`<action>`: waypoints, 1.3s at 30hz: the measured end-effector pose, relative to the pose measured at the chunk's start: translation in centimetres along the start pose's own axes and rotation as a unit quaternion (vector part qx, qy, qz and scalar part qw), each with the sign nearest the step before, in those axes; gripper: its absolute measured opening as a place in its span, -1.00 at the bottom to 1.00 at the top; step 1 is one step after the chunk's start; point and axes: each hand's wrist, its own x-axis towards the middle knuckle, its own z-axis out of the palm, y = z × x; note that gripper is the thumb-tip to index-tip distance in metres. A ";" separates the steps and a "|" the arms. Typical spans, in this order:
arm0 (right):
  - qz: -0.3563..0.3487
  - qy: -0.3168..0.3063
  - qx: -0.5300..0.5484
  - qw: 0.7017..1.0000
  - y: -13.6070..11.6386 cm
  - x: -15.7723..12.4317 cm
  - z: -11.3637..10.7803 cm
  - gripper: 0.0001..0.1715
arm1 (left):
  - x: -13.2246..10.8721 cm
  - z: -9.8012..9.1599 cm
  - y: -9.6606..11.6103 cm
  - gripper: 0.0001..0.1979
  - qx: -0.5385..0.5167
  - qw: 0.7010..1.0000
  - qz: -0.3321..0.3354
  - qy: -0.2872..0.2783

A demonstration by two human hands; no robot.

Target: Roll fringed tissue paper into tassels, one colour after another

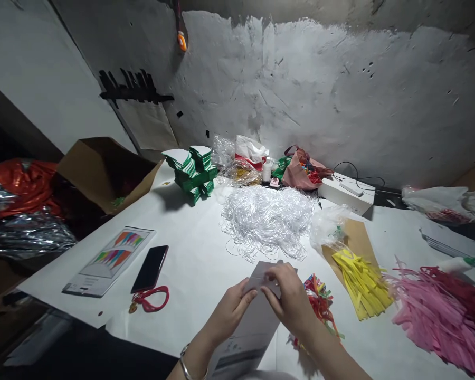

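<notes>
A long pale printed card [250, 328] is held upright in front of me, its lower end near the bottom of the view. My left hand [230, 307] grips its left edge with thumb on the near face. At the upper part of the card, my right hand [288, 296] bends its fingers in a pinch over the right side; whether anything small sits between the fingertips is hidden. Just beyond the hands lies a big heap of white string [267, 217]. Beside my right forearm are multicoloured ribbon strips [320, 295].
Left on the white table [193, 253] lie a phone [150, 268] with a red cord [155, 301] and a printed packet [110, 259]. Behind stand stacked green-edged paper pieces [193, 177]. Yellow strips [362, 285] and pink tassels [439, 316] lie right. A cardboard box [103, 169] stands beyond the left edge.
</notes>
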 end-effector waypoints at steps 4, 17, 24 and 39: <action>0.027 -0.014 -0.023 0.999 -0.2 -0.4 -0.9 -0.84 | -0.1 0.6 0.0 -0.72 0.034 0.999 0.023 -0.010; 0.163 -0.128 0.030 0.978 0.3 -1.4 -2.1 -0.85 | -1.7 3.4 -3.9 -0.67 0.204 0.955 0.107 0.186; 0.174 -0.128 0.137 0.967 -0.9 -0.2 -3.1 -0.86 | -1.9 6.2 -5.4 -0.24 0.385 0.861 0.214 0.254; -0.029 0.076 0.108 0.991 -0.6 -3.1 -4.2 -0.51 | -2.0 4.0 -3.9 -0.75 0.106 0.952 0.074 0.277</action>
